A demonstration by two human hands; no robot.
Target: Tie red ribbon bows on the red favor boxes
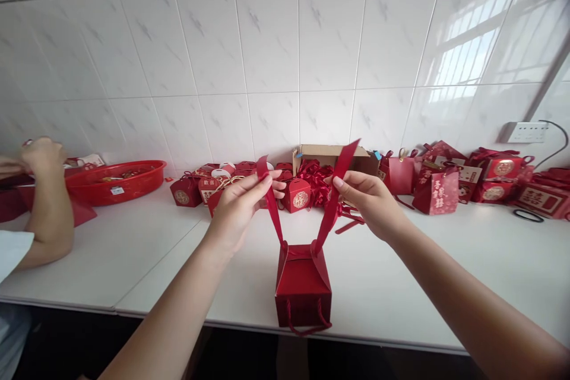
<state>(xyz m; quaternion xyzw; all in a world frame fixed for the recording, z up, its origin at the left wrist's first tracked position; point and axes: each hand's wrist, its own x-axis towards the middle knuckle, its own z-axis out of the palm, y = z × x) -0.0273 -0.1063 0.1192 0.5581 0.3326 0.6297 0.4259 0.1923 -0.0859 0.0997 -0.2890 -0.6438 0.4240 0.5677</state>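
Observation:
A small dark red gift box point(303, 276) stands upright at the table's front edge, with a twisted cord handle point(310, 329) hanging down its near face. From its top rises a red satin ribbon point(330, 214), its two ends pulled apart in a V. Between thumb and fingers, my left hand point(240, 205) pinches the left end above the box. My right hand point(367, 196) pinches the other end, whose tip sticks up past the fingers. Neither hand touches the box itself.
Behind my hands, a cardboard carton point(307, 151) stands by a heap of red ribbons point(318, 181). Finished-looking red boxes point(184, 191) and gift bags point(439, 190) line the tiled wall. A red plastic basin point(146, 185) and another person's arm point(51, 208) are at left.

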